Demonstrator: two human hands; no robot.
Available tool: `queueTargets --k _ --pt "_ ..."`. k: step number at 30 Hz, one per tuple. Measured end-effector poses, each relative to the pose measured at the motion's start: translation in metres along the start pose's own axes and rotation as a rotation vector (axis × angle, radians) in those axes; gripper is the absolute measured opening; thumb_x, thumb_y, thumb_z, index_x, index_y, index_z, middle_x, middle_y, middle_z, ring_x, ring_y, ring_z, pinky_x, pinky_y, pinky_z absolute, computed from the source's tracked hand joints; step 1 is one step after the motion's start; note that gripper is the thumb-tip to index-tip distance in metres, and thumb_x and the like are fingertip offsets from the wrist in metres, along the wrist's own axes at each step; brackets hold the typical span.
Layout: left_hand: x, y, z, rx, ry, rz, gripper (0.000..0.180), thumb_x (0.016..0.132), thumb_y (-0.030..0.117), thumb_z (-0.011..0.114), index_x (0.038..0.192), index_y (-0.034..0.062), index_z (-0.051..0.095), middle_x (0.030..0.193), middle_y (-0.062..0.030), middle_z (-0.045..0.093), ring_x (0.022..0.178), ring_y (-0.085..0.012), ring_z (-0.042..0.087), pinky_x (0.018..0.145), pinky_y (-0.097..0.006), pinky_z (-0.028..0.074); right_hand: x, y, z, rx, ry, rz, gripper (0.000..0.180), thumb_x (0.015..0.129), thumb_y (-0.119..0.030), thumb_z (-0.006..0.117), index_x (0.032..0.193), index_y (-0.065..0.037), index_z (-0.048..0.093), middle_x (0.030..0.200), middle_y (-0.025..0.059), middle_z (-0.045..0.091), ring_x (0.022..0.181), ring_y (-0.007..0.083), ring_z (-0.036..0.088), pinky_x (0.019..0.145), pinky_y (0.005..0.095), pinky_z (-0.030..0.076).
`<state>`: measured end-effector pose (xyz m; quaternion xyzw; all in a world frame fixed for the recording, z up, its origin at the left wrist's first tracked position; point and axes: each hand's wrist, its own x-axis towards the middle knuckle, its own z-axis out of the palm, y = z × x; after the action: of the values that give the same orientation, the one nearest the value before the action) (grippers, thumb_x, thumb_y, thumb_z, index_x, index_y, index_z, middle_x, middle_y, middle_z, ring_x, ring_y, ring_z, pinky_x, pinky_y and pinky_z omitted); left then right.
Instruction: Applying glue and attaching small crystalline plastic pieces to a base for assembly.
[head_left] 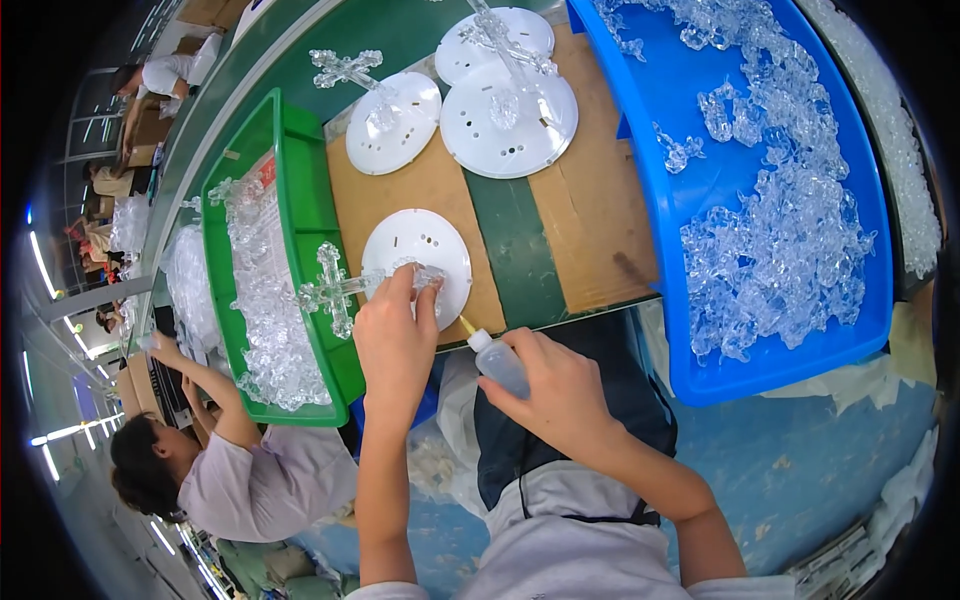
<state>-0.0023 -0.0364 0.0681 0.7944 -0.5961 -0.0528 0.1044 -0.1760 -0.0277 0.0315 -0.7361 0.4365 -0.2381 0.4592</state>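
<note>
My left hand (395, 325) pinches the lower end of a clear plastic cross (330, 290) over a white round disc (420, 240). The cross points left, and its foot is partly hidden by my fingers. In my right hand (555, 385) is a small translucent squeeze bottle (500, 366) with a yellowish nozzle (467, 325), tilted toward the disc's lower right edge. The nozzle tip is apart from the cross. Farther back, a white disc (385, 150) carries a clear cross (346, 68), and another white disc (480, 150) has a taller clear piece (505, 105) on it.
A green bin (290, 190) of clear plastic parts stands at left, a larger blue bin (660, 200) of clear parts at right. Brown cardboard (590, 225) covers part of the green table (505, 250). A co-worker (240, 480) in a light shirt sits at lower left.
</note>
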Motion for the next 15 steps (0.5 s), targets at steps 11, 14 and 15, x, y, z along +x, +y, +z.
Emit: queueTargets --k 11,14,15 --pt "-0.001 0.001 -0.001 0.001 0.011 -0.008 0.016 0.082 0.010 0.061 0.094 0.0001 0.059 0.080 -0.0181 0.063 0.068 -0.0354 0.062 0.058 -0.043 0.046 0.015 -0.011 0.005 -0.015 -0.052 -0.017 0.035 0.077 -0.029 0.069 0.086 -0.002 0.049 0.072 0.0136 0.059 0.061 0.0330 0.061 0.051 0.0401 0.048" --pt "0.000 0.001 0.000 -0.002 -0.002 -0.013 0.016 0.082 0.010 0.062 0.094 -0.0001 0.059 0.079 -0.0180 0.063 0.068 -0.0353 0.062 0.058 -0.042 0.046 0.016 -0.010 0.005 -0.017 -0.055 -0.020 0.035 0.077 -0.028 0.069 0.086 -0.001 0.048 0.072 0.0150 0.059 0.060 0.0341 0.061 0.051 0.0407 0.048" --pt "-0.001 0.001 0.000 0.001 0.002 -0.008 0.016 0.082 0.010 0.062 0.094 0.0000 0.060 0.079 -0.0179 0.063 0.068 -0.0352 0.062 0.058 -0.042 0.047 0.017 -0.010 0.005 -0.018 -0.049 -0.025 0.035 0.078 -0.028 0.069 0.086 -0.001 0.048 0.071 0.0156 0.058 0.060 0.0347 0.061 0.051 0.0410 0.048"
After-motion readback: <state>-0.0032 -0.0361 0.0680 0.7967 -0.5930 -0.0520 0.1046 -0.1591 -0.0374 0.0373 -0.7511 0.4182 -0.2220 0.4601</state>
